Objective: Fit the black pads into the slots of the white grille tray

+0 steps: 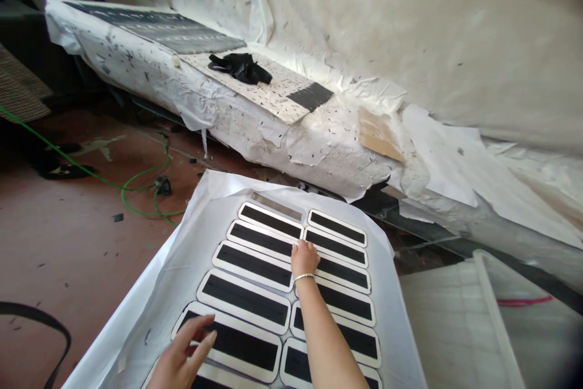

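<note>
The right hand (305, 257) curls over rounded, white-bordered black panels (255, 266), grip unclear. The left hand (184, 352) hovers, fingers parted. Rows likely prevent overlap.

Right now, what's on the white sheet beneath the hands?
On the white sheet lie two columns of rounded, black-centred white panels and a grey strip. The left hand, right hand and forearm hide parts of some panels.

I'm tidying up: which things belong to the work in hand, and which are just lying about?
Likely in the work:
black-striped panels by the left hand and right hand
white sheet beneath them

Seemingly lying about:
crumpled black bundle
green cord
flat brown piece
</note>
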A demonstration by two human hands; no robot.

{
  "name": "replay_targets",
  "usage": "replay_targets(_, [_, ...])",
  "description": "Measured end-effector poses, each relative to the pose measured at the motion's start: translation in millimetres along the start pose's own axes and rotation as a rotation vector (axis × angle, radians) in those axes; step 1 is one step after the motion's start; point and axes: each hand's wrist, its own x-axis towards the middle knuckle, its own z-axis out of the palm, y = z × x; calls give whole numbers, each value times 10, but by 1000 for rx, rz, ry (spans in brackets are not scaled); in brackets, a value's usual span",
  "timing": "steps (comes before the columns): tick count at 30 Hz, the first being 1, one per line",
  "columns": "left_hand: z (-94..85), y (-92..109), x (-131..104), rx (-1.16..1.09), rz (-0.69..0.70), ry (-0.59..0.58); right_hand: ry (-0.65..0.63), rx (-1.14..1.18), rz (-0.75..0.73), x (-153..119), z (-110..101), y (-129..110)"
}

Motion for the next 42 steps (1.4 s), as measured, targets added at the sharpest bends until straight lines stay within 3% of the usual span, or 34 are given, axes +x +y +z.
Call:
replay_targets(4, [-79,487,912,121,110,106,-37,-30,-82,16,8,-5])
replay_targets(8, [-9,769,1753,323,72,166,-71,-22,-114,-1,20,46])
replay_targets(13, [40,935,2373,482,-41,134,-81,24,-165,15,60,164])
replay_targets(20, [87,964,2467,734,-75,-12,-164,131,-63,99,65,156])
replay_targets(27, [53,1013,2537,833,-148,-6,-190,190,4,179,1,119])
replay_targets(37, [-31,979,2676,834,-156,-38,-235,177,-100,306,38,211])
replay_targets(42, [-33,987,2603,891,-97,-12,-276,128,-155,337,-2,220])
